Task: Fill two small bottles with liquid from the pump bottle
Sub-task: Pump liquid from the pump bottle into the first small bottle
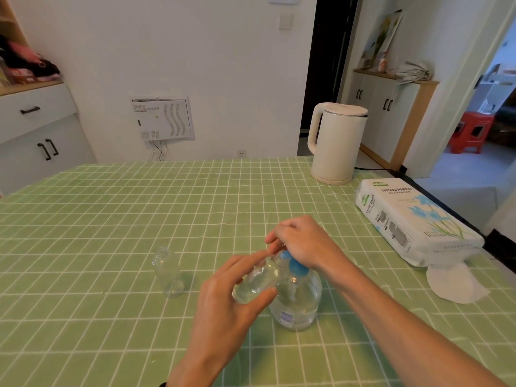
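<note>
A clear pump bottle point(297, 305) with a blue pump head point(296, 265) stands on the green checked tablecloth point(111, 219), partly filled with clear liquid. My right hand point(303, 241) rests on top of the pump head, fingers curled over it. My left hand point(231, 297) holds a small clear bottle point(255, 283) tilted, its mouth up against the pump's nozzle. A second small clear bottle point(167, 270) stands upright and uncapped on the cloth to the left, apart from both hands.
A cream electric kettle point(336, 143) stands at the table's far right. A tissue paper pack point(413, 222) lies along the right edge with a loose tissue point(452, 283) in front of it. Cabinets line the walls behind.
</note>
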A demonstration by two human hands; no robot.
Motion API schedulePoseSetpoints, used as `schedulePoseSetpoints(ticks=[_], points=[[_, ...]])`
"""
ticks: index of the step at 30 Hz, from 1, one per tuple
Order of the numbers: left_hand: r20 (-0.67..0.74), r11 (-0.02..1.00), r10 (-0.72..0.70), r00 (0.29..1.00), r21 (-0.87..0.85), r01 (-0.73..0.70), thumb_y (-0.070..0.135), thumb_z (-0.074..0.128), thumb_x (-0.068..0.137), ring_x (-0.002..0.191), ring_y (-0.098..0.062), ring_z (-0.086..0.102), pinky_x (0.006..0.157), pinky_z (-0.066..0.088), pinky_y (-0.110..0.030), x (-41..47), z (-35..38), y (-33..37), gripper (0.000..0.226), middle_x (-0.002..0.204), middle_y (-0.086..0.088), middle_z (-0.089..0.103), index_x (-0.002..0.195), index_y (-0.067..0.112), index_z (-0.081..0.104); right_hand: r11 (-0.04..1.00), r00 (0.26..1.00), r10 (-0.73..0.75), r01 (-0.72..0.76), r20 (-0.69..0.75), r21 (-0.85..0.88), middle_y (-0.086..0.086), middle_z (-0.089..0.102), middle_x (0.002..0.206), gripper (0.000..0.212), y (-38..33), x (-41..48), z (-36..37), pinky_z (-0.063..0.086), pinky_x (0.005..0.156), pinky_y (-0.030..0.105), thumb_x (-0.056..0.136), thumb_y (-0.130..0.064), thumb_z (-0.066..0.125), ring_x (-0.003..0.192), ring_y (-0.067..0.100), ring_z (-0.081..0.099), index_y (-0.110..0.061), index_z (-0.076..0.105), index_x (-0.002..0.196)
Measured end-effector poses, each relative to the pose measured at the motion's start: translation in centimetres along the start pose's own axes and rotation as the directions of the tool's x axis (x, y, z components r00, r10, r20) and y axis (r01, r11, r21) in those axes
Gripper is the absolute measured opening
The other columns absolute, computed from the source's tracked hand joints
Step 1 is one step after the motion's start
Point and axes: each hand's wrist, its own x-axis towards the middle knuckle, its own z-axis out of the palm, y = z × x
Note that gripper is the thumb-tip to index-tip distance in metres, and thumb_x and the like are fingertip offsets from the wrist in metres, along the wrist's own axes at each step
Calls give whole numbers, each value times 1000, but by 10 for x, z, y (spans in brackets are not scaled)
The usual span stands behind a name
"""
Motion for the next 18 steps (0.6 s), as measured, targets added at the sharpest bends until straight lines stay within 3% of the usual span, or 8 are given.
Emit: schedulePoseSetpoints(ticks=[6, 11, 13, 18], points=[[6, 1000, 0, 1000, -1, 0, 22, 89, 80, 107, -6, 69, 89, 53, -18, 0, -1, 1, 69, 117, 26, 71, 132, 58, 61, 1000, 999, 11, -11, -31, -5, -5, 83, 80, 32, -3, -2, 0, 60, 97, 38, 105, -24, 55, 88, 12, 77, -19, 82, 88], [-10, 1000, 10, 1000, -9, -10, 45, 78, 78, 106, -7, 69, 88, 54, -19, 1, -3, 5, 59, 116, 27, 70, 132, 57, 60, 994, 999, -3, -1, -36, -109, -8, 82, 79, 31, -12, -1, -6, 63, 96, 45, 101, -25, 60, 91, 20, 80, -6, 83, 93], [-12, 1000, 14, 1000, -4, -14, 48, 76, 77, 106, -6, 69, 88, 53, -17, 2, -3, 4, 57, 115, 26, 70, 132, 55, 61, 989, 998, -24, 16, -55, -147, -8, 82, 78, 31, -15, 1, -6, 64, 93, 48, 100, -26, 61, 90, 23, 81, -8, 83, 89], [-8, 1000, 14, 1000, -8, -15, 41, 81, 79, 107, -6, 69, 88, 53, -16, 2, -1, 2, 60, 117, 26, 70, 132, 58, 60, 999, 999, 2, -4, -42, -54, -8, 82, 76, 31, -7, 1, -1, 58, 86, 33, 103, -23, 56, 83, 9, 77, -18, 83, 87]])
